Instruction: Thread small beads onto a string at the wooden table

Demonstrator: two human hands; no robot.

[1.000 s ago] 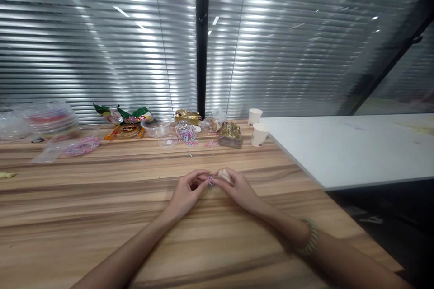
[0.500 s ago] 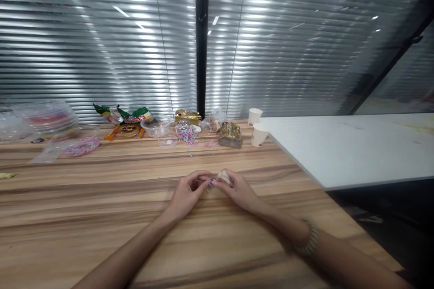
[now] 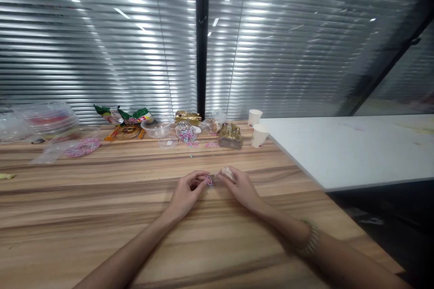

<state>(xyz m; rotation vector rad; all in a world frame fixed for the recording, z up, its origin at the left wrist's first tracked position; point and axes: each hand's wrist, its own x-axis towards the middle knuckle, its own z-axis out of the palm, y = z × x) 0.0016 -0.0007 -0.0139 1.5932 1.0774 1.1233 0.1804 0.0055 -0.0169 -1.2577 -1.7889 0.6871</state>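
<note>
Both forearms reach in from the near edge of the tabletop (image 3: 84,216), slanting inward so that the hands nearly meet, low over the wood. The left hand (image 3: 186,193) is curled, its thumb and index fingers clamped on a small tangle of pink-and-violet loops (image 3: 209,182), which sits in the gap between the two hands. The right hand (image 3: 243,193) bends in from the other side, its fingers closed around a pale lump (image 3: 228,173); whether its fingertips pinch anything else, I cannot tell. A braided bracelet (image 3: 309,237) circles the right wrist. Beyond the hands, a row of things lines the back: stacked clear containers (image 3: 50,117), a round tray of pink pieces (image 3: 82,146), a green packet (image 3: 137,115), a clear bowl (image 3: 158,128), a bag of coloured loops (image 3: 186,134), and a gold-foil bundle (image 3: 230,135). Two paper cups (image 3: 260,136) stand just beside that bundle, between it and a white table (image 3: 356,149). Blinds (image 3: 101,54) and a black post (image 3: 202,40) rise behind.
</note>
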